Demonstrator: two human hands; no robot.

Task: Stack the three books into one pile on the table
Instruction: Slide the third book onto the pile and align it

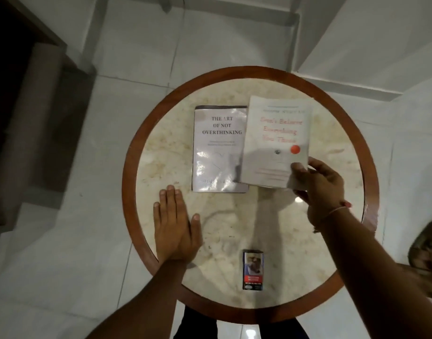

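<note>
- I see my right hand (318,185) pinching the white book (276,140) at its near right corner, thumb on the cover, fingers underneath; the book looks lifted and tilted, its left edge overlapping the grey book (218,149).
- My left hand (175,231) lies flat and spread on the worktop (234,231) at about 8 o'clock, grasping nothing.
- The grey book lies flat near the centre, slightly towards 11 o'clock. I can find only two books; a third may lie under one of them, but I cannot tell.
- The white book reads as a thin, light paperback: a corner pinch lets it sag, so I would rather support it along the spine or the long edge.
- The grey book's cover is glossy and throws glare, so I judge it slippery; a book laid on it may slide.
- A small box (252,270) stands at 6 o'clock, well apart from both.
</note>
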